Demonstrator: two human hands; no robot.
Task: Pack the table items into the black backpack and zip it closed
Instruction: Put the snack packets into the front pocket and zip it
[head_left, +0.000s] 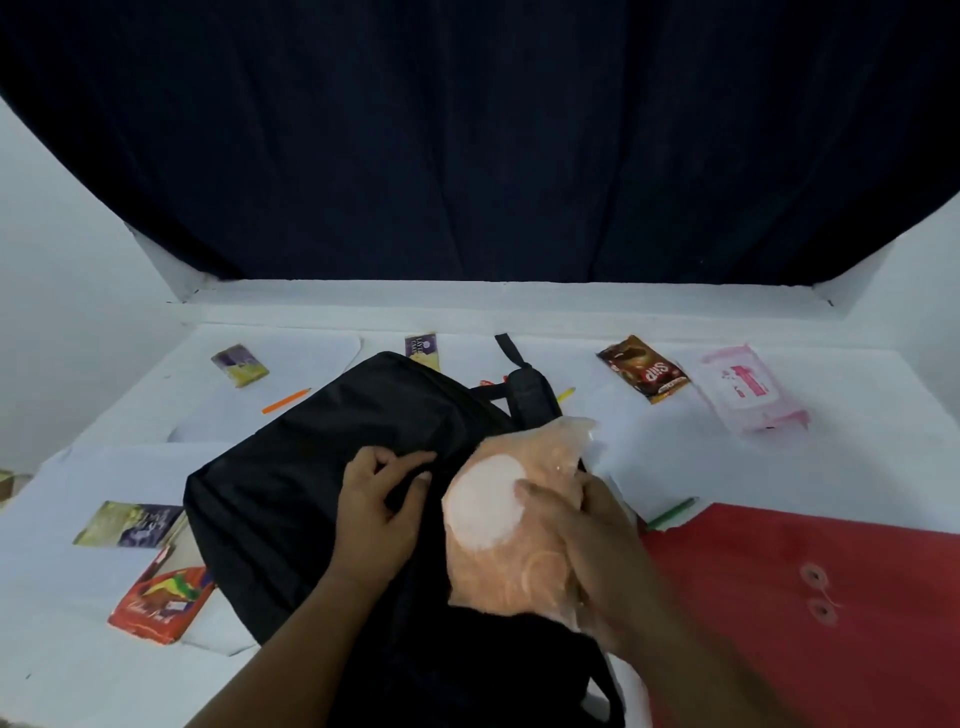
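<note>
Packing is under way: my left hand (382, 512) pinches the edge of the black backpack (322, 467) to hold its mouth apart, while my right hand (582, 540) curls its grip round the peach plastic packet (511, 525), pressing it down at the opening. The backpack lies flat on the counter (67, 670). Next, I judge, the packet must slide fully inside before I reach for the chocolate wrapper (644, 370).

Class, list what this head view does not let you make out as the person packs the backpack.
- Inside of black backpack: hidden by its flap and the peach packet.
- Right hand fingers: blurred.
- Red folder: cut off by the right edge.
- Purple packet: backpack hides its lower part.
</note>
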